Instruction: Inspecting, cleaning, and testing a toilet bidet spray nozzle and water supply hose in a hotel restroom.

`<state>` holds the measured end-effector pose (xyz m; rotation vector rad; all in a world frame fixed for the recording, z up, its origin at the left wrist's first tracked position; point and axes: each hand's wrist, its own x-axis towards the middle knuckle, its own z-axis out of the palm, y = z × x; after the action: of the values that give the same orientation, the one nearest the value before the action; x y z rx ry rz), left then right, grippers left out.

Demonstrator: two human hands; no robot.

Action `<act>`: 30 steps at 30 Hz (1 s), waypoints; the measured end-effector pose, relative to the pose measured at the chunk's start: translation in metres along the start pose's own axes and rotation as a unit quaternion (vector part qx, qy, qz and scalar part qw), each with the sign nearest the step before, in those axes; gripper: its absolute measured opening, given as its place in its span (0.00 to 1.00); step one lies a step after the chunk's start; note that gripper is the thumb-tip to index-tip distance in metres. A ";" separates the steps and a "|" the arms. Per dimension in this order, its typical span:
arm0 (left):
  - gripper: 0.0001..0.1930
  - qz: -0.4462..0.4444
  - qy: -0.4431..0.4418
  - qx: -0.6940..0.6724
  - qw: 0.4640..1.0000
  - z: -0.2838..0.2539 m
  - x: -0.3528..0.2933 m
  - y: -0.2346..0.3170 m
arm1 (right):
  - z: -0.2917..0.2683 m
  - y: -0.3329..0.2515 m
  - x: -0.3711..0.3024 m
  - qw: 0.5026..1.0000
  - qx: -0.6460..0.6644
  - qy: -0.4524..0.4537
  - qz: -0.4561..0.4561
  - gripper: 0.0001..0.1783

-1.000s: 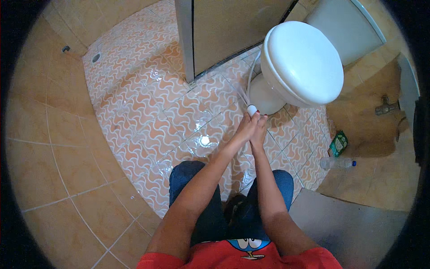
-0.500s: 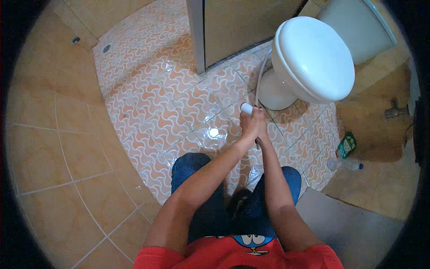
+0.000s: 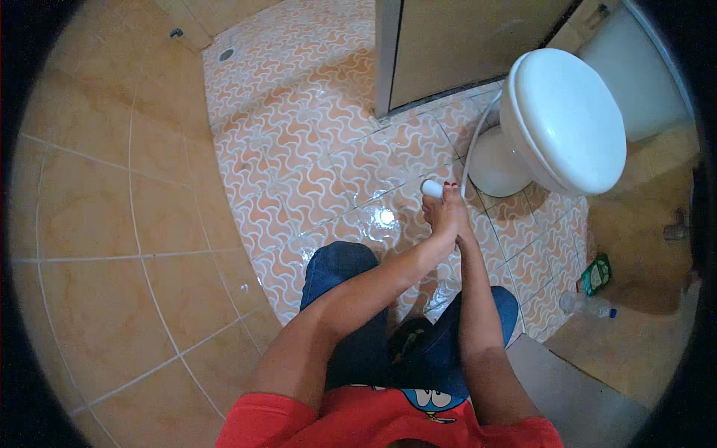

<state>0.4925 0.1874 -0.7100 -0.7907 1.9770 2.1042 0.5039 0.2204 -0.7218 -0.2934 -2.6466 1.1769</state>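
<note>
A white bidet sprayer (image 3: 431,188) sticks out to the left of my two hands, its pale hose (image 3: 473,142) leading up beside the toilet base. My left hand (image 3: 444,218) lies over my right hand (image 3: 464,230), and the two are closed together round the sprayer's handle. Red nails show at the upper fingertips; most of the right hand's fingers are hidden beneath. Both hands hang over wet patterned floor tiles (image 3: 321,175), in front of my bent knees.
A white toilet (image 3: 571,119) with its lid down stands at the upper right, next to a partition panel (image 3: 463,52). By the right wall lie a green packet (image 3: 597,275) and a clear bottle (image 3: 594,307) with a blue cap. A floor drain (image 3: 227,54) sits far left.
The whole scene has shifted to the right and slightly down in the view. My hands stay together at the sprayer, near the toilet base.
</note>
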 end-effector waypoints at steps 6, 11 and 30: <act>0.20 0.010 0.033 0.058 0.998 -0.008 -0.004 0.022 | 0.010 0.011 0.000 1.000 0.024 -0.008 0.013 0.16; 0.23 -0.052 -0.016 -0.108 0.993 -0.037 -0.020 0.070 | -0.006 -0.037 0.014 0.992 0.123 -0.033 0.023 0.22; 0.16 0.057 -0.053 -0.174 0.982 -0.052 -0.019 0.089 | -0.010 -0.085 0.030 0.893 0.423 -0.089 0.124 0.31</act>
<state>0.4823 0.1311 -0.6225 -0.6080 1.6605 2.5442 0.4706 0.1793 -0.6480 -0.3648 -1.9749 2.3780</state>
